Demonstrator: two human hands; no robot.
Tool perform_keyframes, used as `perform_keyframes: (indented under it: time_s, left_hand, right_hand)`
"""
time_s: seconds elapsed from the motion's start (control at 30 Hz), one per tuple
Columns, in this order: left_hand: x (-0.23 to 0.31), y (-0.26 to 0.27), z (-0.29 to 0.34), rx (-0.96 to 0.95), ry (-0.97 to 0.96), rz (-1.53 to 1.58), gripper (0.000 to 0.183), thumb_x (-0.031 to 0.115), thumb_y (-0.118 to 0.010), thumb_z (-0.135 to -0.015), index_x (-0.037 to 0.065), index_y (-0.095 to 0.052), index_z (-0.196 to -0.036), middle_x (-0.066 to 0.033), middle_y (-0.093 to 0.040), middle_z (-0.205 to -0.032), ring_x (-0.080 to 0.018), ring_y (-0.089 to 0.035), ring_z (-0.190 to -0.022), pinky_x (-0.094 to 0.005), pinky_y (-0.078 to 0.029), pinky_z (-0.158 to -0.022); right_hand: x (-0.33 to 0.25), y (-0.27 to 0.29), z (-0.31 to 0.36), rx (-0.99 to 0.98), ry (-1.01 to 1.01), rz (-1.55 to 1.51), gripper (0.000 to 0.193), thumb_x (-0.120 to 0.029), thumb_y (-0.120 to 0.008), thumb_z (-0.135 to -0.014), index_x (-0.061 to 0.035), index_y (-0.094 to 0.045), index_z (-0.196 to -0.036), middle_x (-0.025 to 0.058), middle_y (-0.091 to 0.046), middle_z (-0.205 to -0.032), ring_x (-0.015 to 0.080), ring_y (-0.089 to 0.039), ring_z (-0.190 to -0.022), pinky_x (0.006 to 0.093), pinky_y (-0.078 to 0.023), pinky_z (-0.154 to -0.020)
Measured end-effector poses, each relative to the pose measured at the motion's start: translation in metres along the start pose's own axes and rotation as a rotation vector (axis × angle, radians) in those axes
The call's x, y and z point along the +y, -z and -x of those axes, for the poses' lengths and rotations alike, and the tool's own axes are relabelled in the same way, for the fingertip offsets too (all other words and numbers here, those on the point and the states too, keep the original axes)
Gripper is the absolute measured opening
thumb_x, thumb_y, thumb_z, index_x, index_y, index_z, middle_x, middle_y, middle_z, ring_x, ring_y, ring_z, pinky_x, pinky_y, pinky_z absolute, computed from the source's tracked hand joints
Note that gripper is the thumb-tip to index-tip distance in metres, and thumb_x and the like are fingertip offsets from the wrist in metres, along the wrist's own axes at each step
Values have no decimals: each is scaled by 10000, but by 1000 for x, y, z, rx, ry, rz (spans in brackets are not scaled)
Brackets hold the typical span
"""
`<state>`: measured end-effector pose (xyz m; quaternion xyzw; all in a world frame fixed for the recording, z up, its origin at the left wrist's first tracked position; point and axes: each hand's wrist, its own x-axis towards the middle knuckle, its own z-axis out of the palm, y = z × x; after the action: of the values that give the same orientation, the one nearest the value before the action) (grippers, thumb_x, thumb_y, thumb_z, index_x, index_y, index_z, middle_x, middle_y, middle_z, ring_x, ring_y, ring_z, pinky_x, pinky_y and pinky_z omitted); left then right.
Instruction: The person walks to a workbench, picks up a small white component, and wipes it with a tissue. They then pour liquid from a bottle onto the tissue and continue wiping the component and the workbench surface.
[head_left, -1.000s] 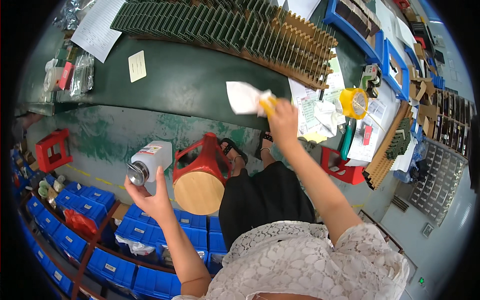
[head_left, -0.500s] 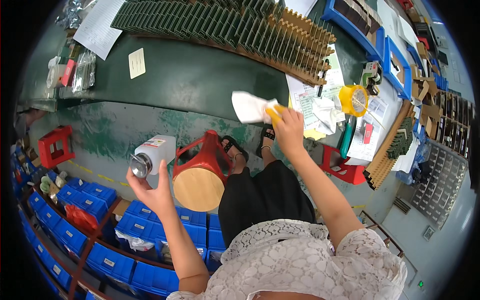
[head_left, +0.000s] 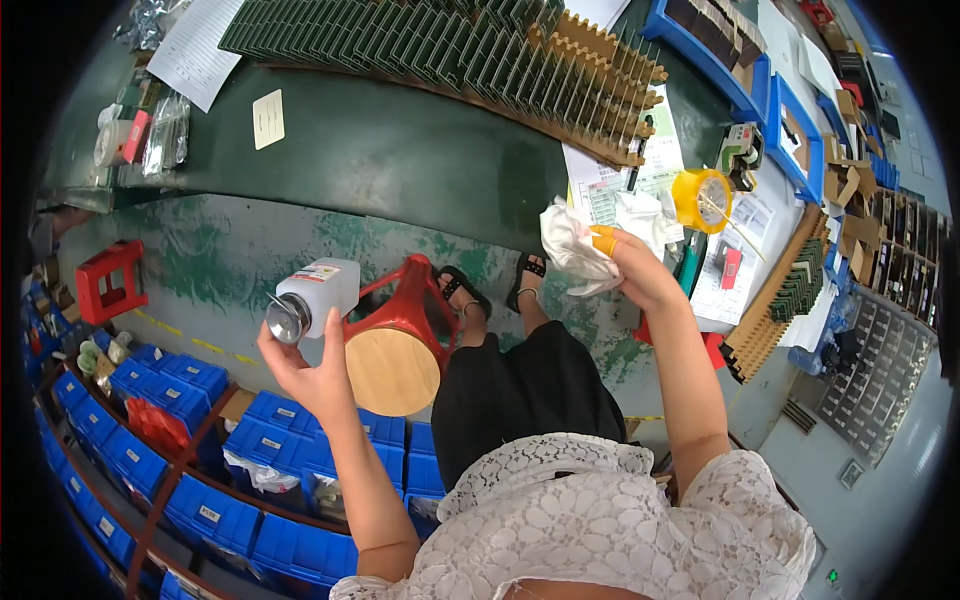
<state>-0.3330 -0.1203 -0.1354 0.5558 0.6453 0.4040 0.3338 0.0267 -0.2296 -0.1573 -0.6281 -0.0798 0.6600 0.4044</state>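
The left hand (head_left: 315,372) holds a white bottle (head_left: 328,284), thumb on its side and fingers by its cap (head_left: 287,318). The bottle is up in the air, near the stool with a round wooden seat (head_left: 392,372). It looks boxy and cloudy, with a shiny silver cap and a white and red label on one side.

The right hand (head_left: 640,270) pinches a white cloth (head_left: 577,250), soft and crumpled, by the front edge of the bench (head_left: 330,165). Yellow covers (head_left: 604,239) sit on its fingers.

I count one bottle, one cloth in the hand, one roll of yellow tape (head_left: 702,200), two blue trays (head_left: 822,155) and one pale card (head_left: 268,119). The green boards (head_left: 400,55) are too many to count.

The top picture edge cuts off some boards. The right arm covers part of a red thing (head_left: 715,348). The cloth hides some fingertips. The label's words are too small to read.
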Motion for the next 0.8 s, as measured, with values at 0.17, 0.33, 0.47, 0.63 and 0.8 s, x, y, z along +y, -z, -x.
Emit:
perform_keyframes:
  time_s: [0.17, 0.33, 0.47, 0.63, 0.8]
  left_hand:
    - [3, 0, 3, 14, -1, 10, 571, 41, -782, -752, -23, -462, -1221, -122, -518, -1170, -219, -521, -1107, -353, -404, -974]
    - [0, 3, 3, 22, -29, -57, 555, 26, -756, -780, -16, -449, -1241, -125, -546, -1176, -205, -551, -1079, -336, -428, -952]
    - [1, -1, 4, 21, 10, -45, 559, 32, -763, -771, -18, -454, -1234, -125, -536, -1177, -208, -538, -1093, -338, -418, -959]
    - [6, -6, 3, 25, 53, 36, 570, 34, -776, -751, -16, -460, -1223, -116, -513, -1177, -211, -514, -1110, -344, -398, -971]
    - [4, -11, -3, -17, 15, 27, 559, 37, -784, -740, -8, -476, -1204, -107, -525, -1147, -205, -522, -1082, -343, -396, -969]
  right_hand:
    - [-27, 17, -23, -65, -119, 293, 328, -209, -549, -892, 23, -620, -1112, 66, -649, -1037, 138, -613, -879, 284, -498, -756]
    - [-23, 12, -49, 396, 177, 1048, 312, -105, -579, -769, 37, -608, -1046, 187, -621, -923, 292, -614, -843, 361, -488, -753]
    - [8, -27, -63, 740, 646, 1515, 443, -80, -732, -677, -9, -609, -1096, 160, -555, -1026, 328, -538, -908, 403, -468, -766]
    - [38, -51, -54, 736, 913, 1482, 489, -68, -731, -654, 19, -605, -1118, 155, -530, -1011, 324, -515, -896, 394, -471, -776]
    - [39, -39, -61, 621, 894, 1536, 478, -54, -732, -642, 23, -619, -1100, 162, -538, -1018, 342, -519, -922, 397, -468, -790]
